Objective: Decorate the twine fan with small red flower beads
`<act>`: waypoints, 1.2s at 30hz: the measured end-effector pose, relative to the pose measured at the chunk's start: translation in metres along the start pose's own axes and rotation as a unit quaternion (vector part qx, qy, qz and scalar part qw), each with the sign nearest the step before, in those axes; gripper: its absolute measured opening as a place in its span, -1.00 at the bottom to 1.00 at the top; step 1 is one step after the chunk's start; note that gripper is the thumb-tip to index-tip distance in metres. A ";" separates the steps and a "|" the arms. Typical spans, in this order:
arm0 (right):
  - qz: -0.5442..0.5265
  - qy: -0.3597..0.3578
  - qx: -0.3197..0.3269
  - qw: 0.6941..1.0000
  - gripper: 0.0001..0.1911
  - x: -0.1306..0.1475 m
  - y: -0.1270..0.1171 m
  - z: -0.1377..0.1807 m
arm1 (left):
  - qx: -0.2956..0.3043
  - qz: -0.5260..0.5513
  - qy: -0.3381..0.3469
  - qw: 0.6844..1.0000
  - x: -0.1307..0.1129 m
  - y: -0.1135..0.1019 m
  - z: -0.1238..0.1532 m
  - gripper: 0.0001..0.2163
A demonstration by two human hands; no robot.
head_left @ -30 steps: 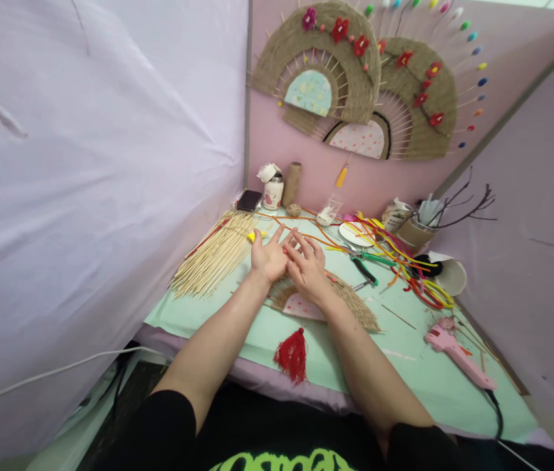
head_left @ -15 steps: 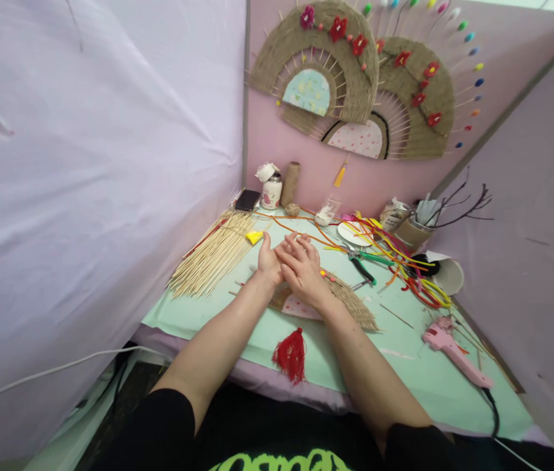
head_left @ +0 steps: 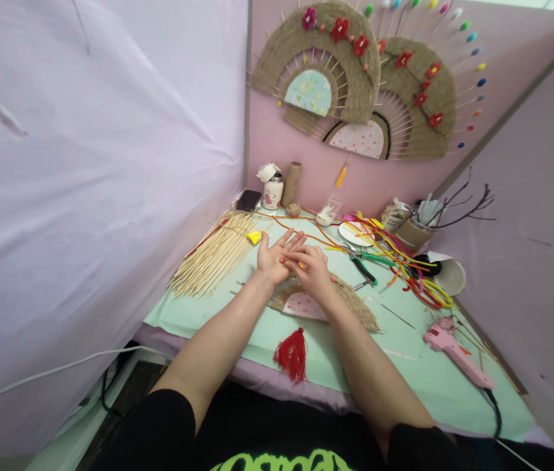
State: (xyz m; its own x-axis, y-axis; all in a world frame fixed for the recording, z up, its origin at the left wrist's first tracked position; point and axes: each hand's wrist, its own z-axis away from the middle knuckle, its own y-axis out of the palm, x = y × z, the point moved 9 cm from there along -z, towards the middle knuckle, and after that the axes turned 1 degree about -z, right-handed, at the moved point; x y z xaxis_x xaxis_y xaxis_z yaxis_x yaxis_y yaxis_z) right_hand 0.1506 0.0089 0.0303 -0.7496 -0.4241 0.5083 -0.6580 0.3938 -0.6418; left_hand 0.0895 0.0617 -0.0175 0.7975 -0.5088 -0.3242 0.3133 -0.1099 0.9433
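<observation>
My left hand (head_left: 273, 260) is held palm up with its fingers stretched out and the thumb apart, above the table. A tiny red ball (head_left: 282, 260), perhaps of clay, shows at its palm. My right hand (head_left: 312, 269) is closed over that palm, thumb and fingertips pinched at the ball. Beneath both hands lies a twine-woven fan (head_left: 355, 302) with a pink dotted half-round centre (head_left: 301, 306), partly covered by the right hand and forearm. A red tassel (head_left: 291, 356) rests nearer my body, below the fan.
Thin bamboo sticks (head_left: 208, 258) and a small yellow piece (head_left: 254, 237) lie left. To the right are green-handled pliers (head_left: 363, 271), coloured pipe cleaners (head_left: 404, 261), and a corded pink glue gun (head_left: 458, 353). A flowered bottle (head_left: 272, 191) stands at the back.
My right hand has lifted off the flat of my left palm and its fingers have drawn into a pinch. The small red ball now shows between the hands.
</observation>
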 end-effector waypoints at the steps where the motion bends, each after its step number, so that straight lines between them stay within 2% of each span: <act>1: -0.002 0.002 0.015 1.000 -0.83 0.001 0.003 0.000 | -0.001 -0.009 0.002 1.000 0.000 0.000 0.000 -0.37; 4: -0.022 0.005 0.034 0.999 -0.85 0.002 0.007 0.000 | -0.003 -0.036 0.004 0.999 0.003 -0.001 -0.002 -0.37; 8: -0.070 0.008 0.011 0.997 -0.89 -0.004 0.002 -0.002 | -0.002 -0.056 0.001 0.998 0.001 -0.001 -0.002 -0.37; 12: -0.108 0.054 -0.031 0.992 -0.87 -0.027 -0.009 -0.005 | -0.042 -0.037 0.071 0.996 -0.028 -0.008 0.000 -0.41; 14: -0.071 0.091 -0.023 0.993 -0.85 -0.039 -0.009 -0.004 | -0.072 -0.018 0.118 0.990 -0.045 -0.014 0.002 -0.46; 17: 0.044 0.121 0.044 0.991 -0.82 -0.049 0.005 -0.001 | -0.095 0.009 0.143 0.985 -0.058 -0.018 0.005 -0.50; 21: 0.145 0.081 0.108 0.980 -0.77 -0.041 0.025 0.003 | -0.092 0.025 0.139 0.986 -0.059 -0.017 0.005 -0.53; 24: 0.180 0.052 0.122 0.975 -0.75 -0.034 0.032 0.004 | -0.081 0.027 0.140 0.987 -0.058 -0.015 0.005 -0.54; 36: 0.219 0.049 0.155 0.962 -0.74 -0.032 0.038 0.005 | -0.066 0.035 0.142 0.987 -0.058 -0.015 0.006 -0.55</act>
State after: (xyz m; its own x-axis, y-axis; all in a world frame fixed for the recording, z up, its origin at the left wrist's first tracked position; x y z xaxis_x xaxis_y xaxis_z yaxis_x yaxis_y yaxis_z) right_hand 0.1499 0.0333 -0.0133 -0.9634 -0.1875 0.1914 -0.2349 0.2478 -0.9399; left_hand 0.0354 0.0874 -0.0129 0.9264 -0.2494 -0.2823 0.3007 0.0384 0.9529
